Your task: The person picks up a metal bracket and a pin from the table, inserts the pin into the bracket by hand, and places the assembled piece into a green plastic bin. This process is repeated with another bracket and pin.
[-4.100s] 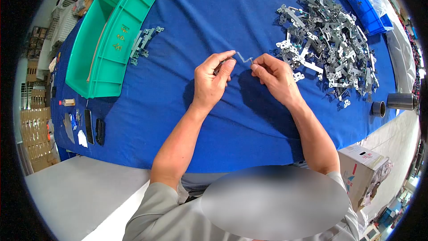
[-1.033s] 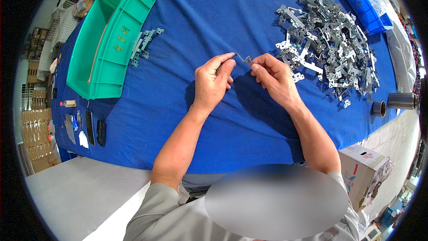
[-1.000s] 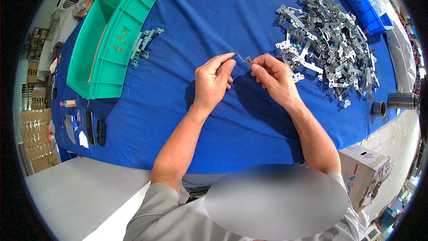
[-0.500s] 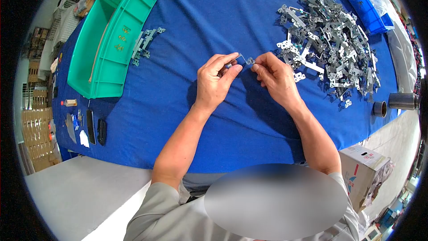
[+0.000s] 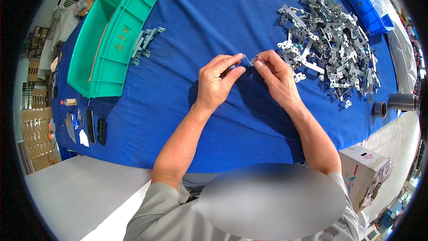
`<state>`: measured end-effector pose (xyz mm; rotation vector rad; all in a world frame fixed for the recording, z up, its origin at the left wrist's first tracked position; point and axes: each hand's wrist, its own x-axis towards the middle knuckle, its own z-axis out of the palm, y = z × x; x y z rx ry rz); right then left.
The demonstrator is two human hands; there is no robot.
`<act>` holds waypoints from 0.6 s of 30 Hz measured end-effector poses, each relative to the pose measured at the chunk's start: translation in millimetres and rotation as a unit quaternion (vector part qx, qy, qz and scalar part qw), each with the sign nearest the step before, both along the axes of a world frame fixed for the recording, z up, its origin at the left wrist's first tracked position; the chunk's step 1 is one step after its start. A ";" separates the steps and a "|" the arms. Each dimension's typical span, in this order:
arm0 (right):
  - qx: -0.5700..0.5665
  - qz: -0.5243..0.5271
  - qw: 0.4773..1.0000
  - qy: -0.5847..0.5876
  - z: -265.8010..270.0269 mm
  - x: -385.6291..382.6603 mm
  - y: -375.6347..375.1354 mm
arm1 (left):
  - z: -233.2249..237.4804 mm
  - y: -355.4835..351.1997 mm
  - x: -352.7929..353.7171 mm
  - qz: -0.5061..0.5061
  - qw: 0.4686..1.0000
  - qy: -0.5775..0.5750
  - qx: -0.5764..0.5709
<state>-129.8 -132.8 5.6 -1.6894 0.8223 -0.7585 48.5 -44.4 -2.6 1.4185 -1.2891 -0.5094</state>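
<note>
Between my two hands, above the blue cloth, is a small bent metal bracket [image 5: 249,62]. My left hand [image 5: 216,80] pinches its left part between thumb and fingers, which cover much of it. My right hand [image 5: 278,76] grips the right end with thumb and forefinger. To the right lies a big heap of similar metal brackets [image 5: 332,44], its near edge close to my right hand. A few more brackets [image 5: 143,47] lie in a small group on the left, beside the green bin.
A green plastic bin [image 5: 107,62] stands at the left, and a blue tray [image 5: 363,6] at the far right. A phone [image 5: 91,126], a black case [image 5: 101,131] and a small bottle [image 5: 69,102] lie at the left edge. Metal cylinders [image 5: 401,101] stand at the right edge.
The bracket has turned slightly between my fingers. My right thumb has shifted up onto its end, and my left fingertips have moved a little to the right.
</note>
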 end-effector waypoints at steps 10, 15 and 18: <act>0.105 -0.013 0.994 -0.034 2.8 -2.3 -4.7 | 0.4 0.8 -2.5 0.059 0.991 0.107 0.062; 0.048 0.041 0.998 -0.001 4.7 -0.2 2.8 | 0.1 1.3 -0.6 0.052 0.987 0.130 0.076; 0.037 0.045 0.998 0.006 4.6 0.3 2.9 | -1.3 1.3 -0.9 0.042 0.990 0.114 0.068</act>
